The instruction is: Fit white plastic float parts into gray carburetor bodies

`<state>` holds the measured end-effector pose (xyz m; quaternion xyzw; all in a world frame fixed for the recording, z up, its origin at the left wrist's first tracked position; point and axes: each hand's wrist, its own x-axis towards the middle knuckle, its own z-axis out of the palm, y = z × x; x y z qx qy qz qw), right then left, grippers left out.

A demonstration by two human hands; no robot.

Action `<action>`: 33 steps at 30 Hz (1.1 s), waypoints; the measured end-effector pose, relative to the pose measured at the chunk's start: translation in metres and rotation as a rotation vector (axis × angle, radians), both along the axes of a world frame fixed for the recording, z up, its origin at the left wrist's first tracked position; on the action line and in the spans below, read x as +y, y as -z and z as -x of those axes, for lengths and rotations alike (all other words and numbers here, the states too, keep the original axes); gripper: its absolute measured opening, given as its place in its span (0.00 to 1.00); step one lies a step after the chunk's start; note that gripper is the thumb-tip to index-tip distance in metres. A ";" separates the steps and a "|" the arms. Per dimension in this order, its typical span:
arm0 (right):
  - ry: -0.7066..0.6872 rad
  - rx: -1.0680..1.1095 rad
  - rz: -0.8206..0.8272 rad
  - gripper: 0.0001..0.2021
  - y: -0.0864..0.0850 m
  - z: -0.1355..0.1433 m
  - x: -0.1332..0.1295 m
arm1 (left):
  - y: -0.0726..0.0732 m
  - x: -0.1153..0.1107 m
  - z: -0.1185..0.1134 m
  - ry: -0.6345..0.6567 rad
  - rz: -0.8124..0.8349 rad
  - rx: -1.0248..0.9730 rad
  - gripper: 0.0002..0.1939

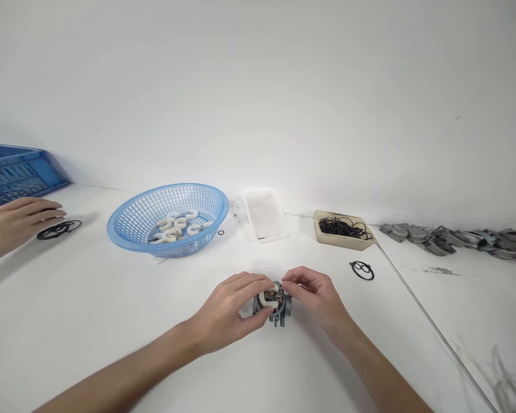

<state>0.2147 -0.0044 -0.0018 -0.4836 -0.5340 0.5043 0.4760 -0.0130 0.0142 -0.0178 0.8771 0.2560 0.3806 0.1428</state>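
A grey metal carburetor [286, 305] sits on the white table in front of me, its open side facing up. A white U-shaped float [264, 300] lies in that opening. My left hand [236, 304] reaches in from the left, thumb and fingers closed on the float. From the right, my right hand [313, 292] has its thumb and index finger pinched at the carburetor's upper right edge, by the float's hinge end. Whatever is between those fingertips is too small to make out.
Behind stands a blue basket [131, 244] of white floats, beside a white tray [266, 215] and a box [348, 244] of black rings. A black gasket [362, 271] lies right; metal bowls [438, 241] line the wall. Another person's hand [21, 223] hovers by black gaskets [54, 230], near a blue crate [21, 175].
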 end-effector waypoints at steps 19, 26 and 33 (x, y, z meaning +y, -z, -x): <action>-0.019 0.053 0.061 0.20 -0.003 0.003 -0.001 | 0.000 -0.002 -0.001 0.001 -0.086 0.040 0.20; -0.026 0.062 0.082 0.20 -0.005 0.002 -0.002 | 0.001 -0.005 0.000 -0.020 -0.111 0.062 0.17; -0.020 -0.023 0.036 0.20 -0.005 0.003 -0.003 | 0.001 -0.007 0.001 -0.019 -0.107 0.099 0.16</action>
